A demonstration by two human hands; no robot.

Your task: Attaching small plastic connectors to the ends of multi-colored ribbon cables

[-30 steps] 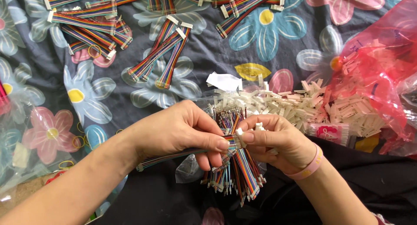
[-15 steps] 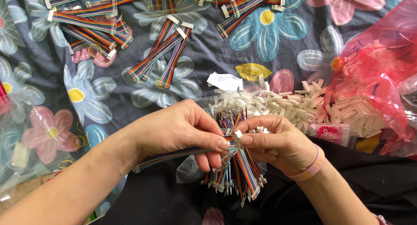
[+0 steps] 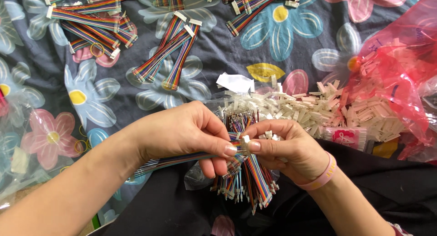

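Note:
My left hand pinches the end of a rainbow ribbon cable that runs back under my wrist. My right hand, with a pink wristband, pinches a small white plastic connector against that cable end. Thumbs and forefingers of both hands meet at the connector. Under my hands lies a loose bundle of rainbow ribbon cables on a clear plastic bag over dark cloth.
A heap of white connectors lies right of my hands, spilling from a red plastic bag. Several finished rainbow cables with white ends are spread over the flowered sheet at the top. A clear bag sits at left.
My hands have hardly moved. The fingertips have closed tighter together on the connector and the cable end.

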